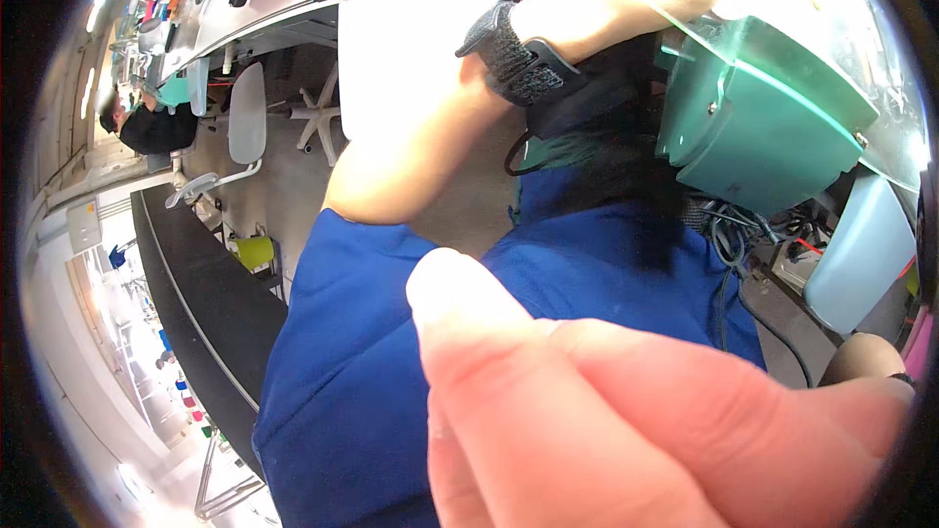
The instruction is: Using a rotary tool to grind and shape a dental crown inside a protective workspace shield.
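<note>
A hand, which I take to be my right hand (626, 420), fills the lower right, very near the lens and blurred. Its fingers lie together, and I cannot see whether it grips anything. My left hand is out of view. Just beyond it is a person in a blue top (362, 372) with dark hair (606, 156). That person's bare forearm (421, 137) is bent upward, with a black strap (514, 59) on the wrist, and their hand is lost in bright glare at the top. A teal machine housing (763, 127) under a clear plate sits beside their head.
Cables (734, 244) hang below the teal housing, next to a pale blue container (861, 254). A long black counter (205, 313) runs down the left. Farther left stand a white chair (245, 117) and another person in black (147, 127) at a cluttered bench.
</note>
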Demonstrator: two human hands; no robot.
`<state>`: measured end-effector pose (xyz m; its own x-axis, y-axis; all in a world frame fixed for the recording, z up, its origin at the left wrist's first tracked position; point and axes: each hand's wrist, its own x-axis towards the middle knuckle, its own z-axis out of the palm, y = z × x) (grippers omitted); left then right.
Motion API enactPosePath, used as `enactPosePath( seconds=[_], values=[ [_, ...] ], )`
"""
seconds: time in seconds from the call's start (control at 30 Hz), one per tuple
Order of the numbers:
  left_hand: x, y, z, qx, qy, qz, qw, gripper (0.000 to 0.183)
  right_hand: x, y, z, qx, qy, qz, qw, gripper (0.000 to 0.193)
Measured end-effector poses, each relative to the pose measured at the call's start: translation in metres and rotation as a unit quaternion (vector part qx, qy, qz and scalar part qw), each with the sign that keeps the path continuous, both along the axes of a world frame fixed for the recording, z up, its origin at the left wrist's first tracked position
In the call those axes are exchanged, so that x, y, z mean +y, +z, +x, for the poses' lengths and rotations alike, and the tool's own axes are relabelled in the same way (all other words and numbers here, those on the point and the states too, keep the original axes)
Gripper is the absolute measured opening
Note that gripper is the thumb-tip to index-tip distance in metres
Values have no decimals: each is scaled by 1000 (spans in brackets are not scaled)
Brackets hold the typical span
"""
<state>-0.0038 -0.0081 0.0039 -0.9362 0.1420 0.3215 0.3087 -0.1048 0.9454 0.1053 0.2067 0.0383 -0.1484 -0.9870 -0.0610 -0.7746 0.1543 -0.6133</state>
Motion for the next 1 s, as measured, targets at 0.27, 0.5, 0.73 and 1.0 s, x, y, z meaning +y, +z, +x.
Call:
enactPosePath(
  seconds=[0.27, 0.5, 0.73, 1.0],
  values=[
    [-8, -14, -1, -2, 50, -60, 997, 29, -31, 43, -51, 22, 139, 11, 990, 27],
    [-9, -5, -2, 22, 139, 1, 990, 29, 51, 80, -135, -129, 94, -173, 972, 17],
    [-14, 23, -28, -62, 128, -43, 989, 25, 68, 54, -241, -194, -457, -167, 852, 17],
    [11, 21, -39, -185, 34, 72, 979, 25, 3, 5, -233, 2, -293, -57, 954, 24]
  ],
)
